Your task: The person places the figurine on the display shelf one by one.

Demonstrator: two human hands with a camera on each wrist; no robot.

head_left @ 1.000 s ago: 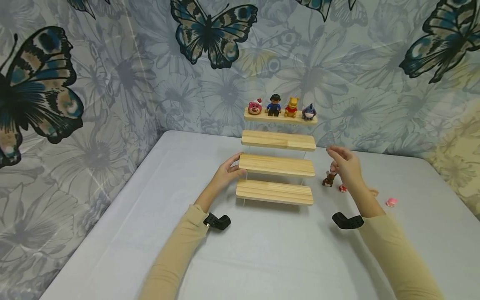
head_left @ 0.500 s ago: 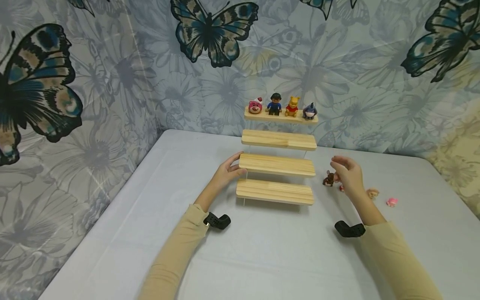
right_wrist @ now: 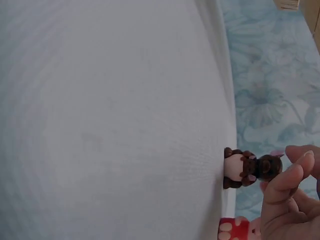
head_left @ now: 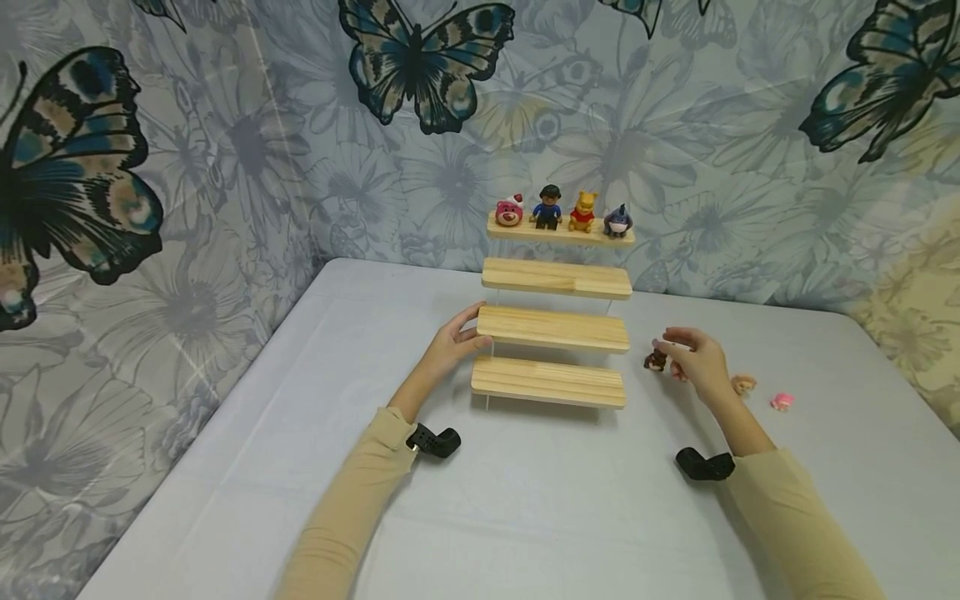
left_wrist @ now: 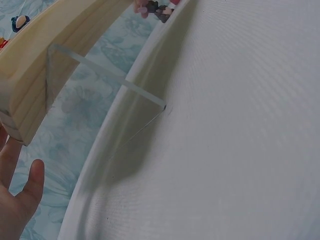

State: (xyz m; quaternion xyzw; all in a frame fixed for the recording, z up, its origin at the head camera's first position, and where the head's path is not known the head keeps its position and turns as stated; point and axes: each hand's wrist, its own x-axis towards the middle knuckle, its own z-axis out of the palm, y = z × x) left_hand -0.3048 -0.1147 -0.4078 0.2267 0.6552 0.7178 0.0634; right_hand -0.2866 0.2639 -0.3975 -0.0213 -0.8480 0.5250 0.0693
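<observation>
A tiered wooden display shelf (head_left: 555, 327) with clear supports stands on the white table. My left hand (head_left: 450, 343) rests its fingers against the left end of the second board from the bottom. In the left wrist view the left thumb (left_wrist: 34, 181) stands apart from the wood. To the right of the shelf, a brown mouse-like figurine (right_wrist: 245, 168) with pink ears stands upright on the table. My right hand (head_left: 697, 360) is at its head, with parted fingertips around it; firm contact cannot be made out. A red-and-pink figurine (right_wrist: 234, 229) stands beside it, partly hidden by the hand.
On the top board stand a pink bear figurine (head_left: 509, 212), a blue-shirted toy figure (head_left: 548, 208), a Winnie the Pooh figurine (head_left: 582, 212) and an Eeyore figurine (head_left: 618, 222). A tan figurine (head_left: 743, 383) and a pink figurine (head_left: 782, 402) lie right of my right hand.
My right hand has come down from above the table to the brown figurine's head. My left hand stays at the shelf's left end. The figurines keep their places.
</observation>
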